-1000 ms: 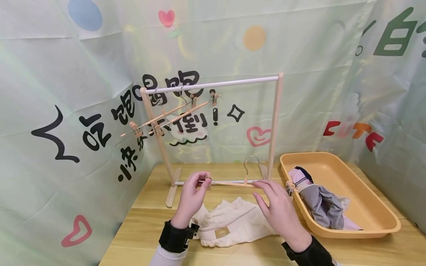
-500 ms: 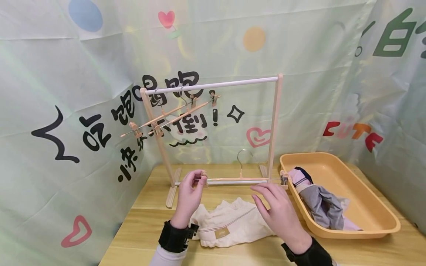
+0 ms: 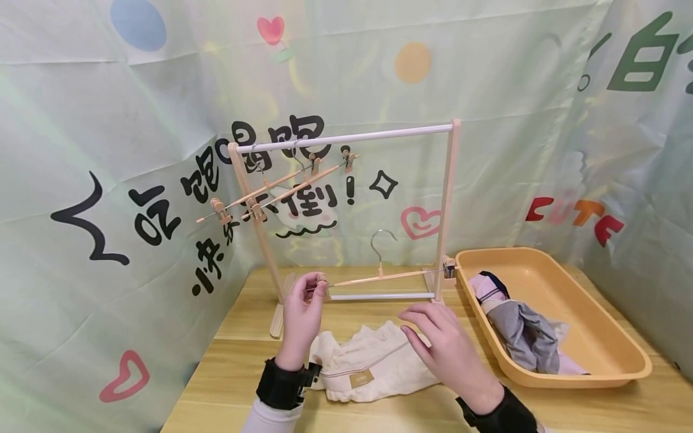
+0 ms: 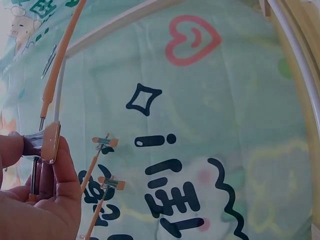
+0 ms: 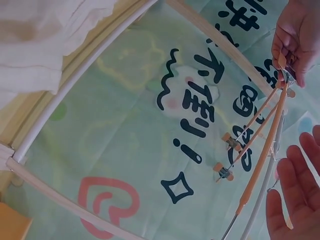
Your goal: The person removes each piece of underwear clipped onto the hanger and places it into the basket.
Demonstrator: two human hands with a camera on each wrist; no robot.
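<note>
My left hand point(image 3: 303, 310) pinches the clip at the left end of a wooden clip hanger point(image 3: 373, 278). In the left wrist view, thumb and fingers press that wood-and-metal clip point(image 4: 49, 142). The hanger is held in the air in front of the rack's lower bar, its metal hook pointing up and its right end slightly higher. At that end sits a second clip point(image 3: 449, 269). My right hand point(image 3: 446, 343) is apart from the hanger, fingers loosely bent and holding nothing. Below both hands, cream cloth shorts or trousers point(image 3: 373, 370) lie on the table, partly behind the right hand.
A small wooden rack point(image 3: 451, 192) stands at the back. Two clip hangers point(image 3: 295, 186) hang at the left of its white top bar point(image 3: 368, 133). On the right, a yellow tray point(image 3: 590, 300) holds crumpled grey and pink clothes point(image 3: 522, 334). A printed curtain encloses the table.
The left hand has lifted the hanger and shifted it left, raising its right end. The right hand has come off the hanger and drawn slightly left. The cream garment stays put.
</note>
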